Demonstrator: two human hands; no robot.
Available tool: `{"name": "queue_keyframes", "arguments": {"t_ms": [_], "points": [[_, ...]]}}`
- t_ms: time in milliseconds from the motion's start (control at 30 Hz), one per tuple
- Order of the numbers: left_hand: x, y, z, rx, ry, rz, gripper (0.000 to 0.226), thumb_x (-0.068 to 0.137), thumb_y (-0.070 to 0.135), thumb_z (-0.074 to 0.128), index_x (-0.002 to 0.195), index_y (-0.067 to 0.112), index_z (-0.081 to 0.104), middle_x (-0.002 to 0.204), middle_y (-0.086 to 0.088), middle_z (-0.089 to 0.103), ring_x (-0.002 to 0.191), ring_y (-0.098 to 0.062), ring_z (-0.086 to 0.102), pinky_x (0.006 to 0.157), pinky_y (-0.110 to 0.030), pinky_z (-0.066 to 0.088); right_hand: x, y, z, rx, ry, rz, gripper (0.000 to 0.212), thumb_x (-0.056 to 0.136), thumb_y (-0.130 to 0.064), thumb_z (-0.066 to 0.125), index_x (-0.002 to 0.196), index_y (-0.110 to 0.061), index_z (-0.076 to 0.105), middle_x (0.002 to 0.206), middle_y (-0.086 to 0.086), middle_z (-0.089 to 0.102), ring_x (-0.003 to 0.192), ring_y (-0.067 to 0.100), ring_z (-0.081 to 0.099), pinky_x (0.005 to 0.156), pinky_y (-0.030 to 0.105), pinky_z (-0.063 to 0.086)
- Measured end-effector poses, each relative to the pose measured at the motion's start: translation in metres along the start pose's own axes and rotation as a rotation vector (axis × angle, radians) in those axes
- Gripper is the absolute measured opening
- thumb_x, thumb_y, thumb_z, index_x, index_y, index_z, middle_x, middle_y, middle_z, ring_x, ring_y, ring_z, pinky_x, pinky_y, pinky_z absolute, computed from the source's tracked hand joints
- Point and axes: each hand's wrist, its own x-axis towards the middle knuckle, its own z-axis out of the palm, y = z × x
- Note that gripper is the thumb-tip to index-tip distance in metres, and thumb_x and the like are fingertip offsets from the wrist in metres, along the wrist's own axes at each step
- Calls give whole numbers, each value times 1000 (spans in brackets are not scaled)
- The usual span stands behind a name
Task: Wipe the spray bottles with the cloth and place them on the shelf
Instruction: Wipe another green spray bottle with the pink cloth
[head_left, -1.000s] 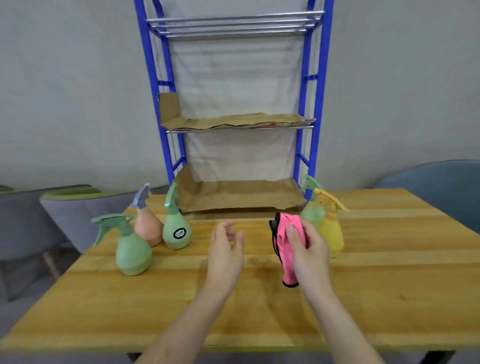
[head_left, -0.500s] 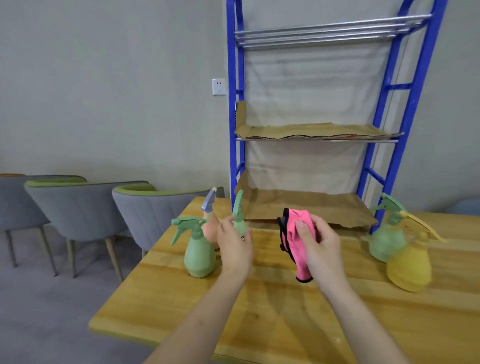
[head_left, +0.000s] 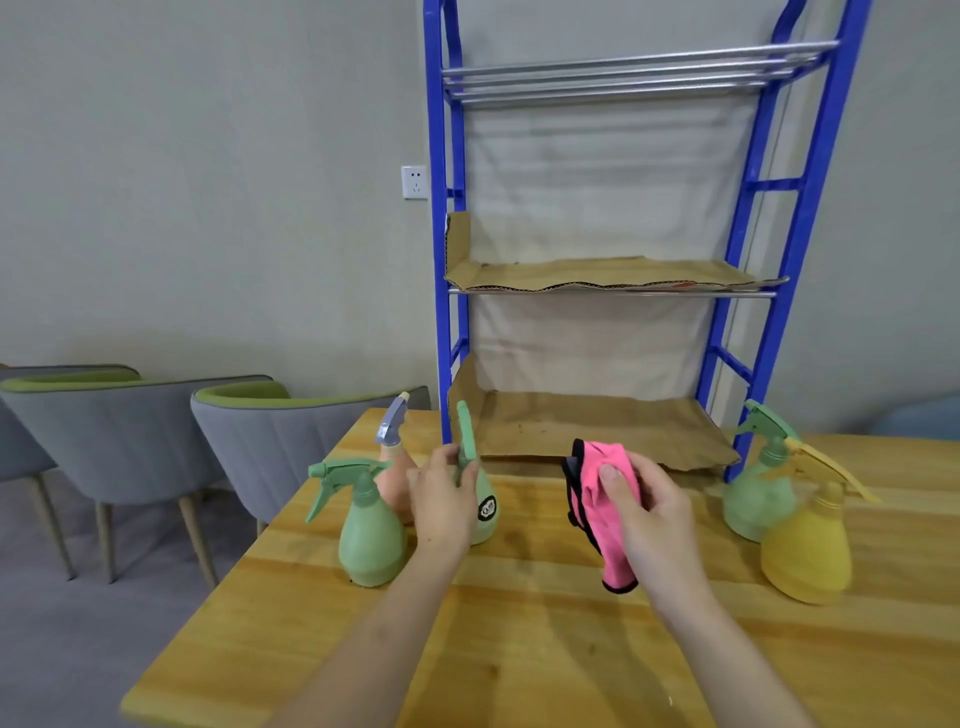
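My left hand (head_left: 441, 499) is wrapped around the neck of a green spray bottle with a black round label (head_left: 484, 506), which stands on the wooden table (head_left: 519, 649). A second green bottle (head_left: 369, 540) stands just left of it, and a peach bottle with a grey trigger (head_left: 395, 467) stands behind. My right hand (head_left: 649, 509) holds a pink cloth with black trim (head_left: 602, 499) above the table. At the right stand another green bottle (head_left: 758, 499) and a yellow bottle (head_left: 808, 556). The blue shelf (head_left: 597, 291) rises at the back, its boards lined with cardboard.
Grey chairs with green rims (head_left: 249, 436) stand left of the table. A wall socket (head_left: 414, 182) sits beside the shelf's left post. The table's left edge (head_left: 249, 561) runs diagonally near the bottles.
My view has swung left. My left hand reached forward and closed on the labelled green bottle's neck. My right hand kept hold of the pink cloth.
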Motion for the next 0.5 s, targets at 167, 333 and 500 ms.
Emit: {"name": "queue_keyframes", "arguments": {"t_ms": [167, 333, 500], "points": [[-47, 9, 4, 53, -84, 125, 29, 99, 36, 68, 126, 29, 67, 110, 19, 64, 118, -12, 45, 104, -39, 45, 1, -4, -15, -45, -4, -2, 18, 103, -20, 65, 113, -34, 72, 102, -21, 76, 94, 0, 70, 75, 15, 54], [-100, 19, 8, 15, -174, 187, 23, 96, 42, 70, 118, 36, 66, 109, 31, 61, 111, -2, 41, 103, -37, 44, 7, -21, -22, -193, -64, -89, 25, 100, -16, 70, 121, -30, 70, 106, -17, 75, 101, 0, 68, 88, 22, 55], [-120, 28, 9, -68, -174, 135, 31, 88, 47, 79, 111, 39, 59, 104, 28, 63, 110, -1, 45, 99, -39, 46, 21, -48, -21, -439, -143, -229, 17, 95, -19, 75, 108, -28, 71, 99, -21, 73, 97, -4, 65, 86, 24, 52]]}}
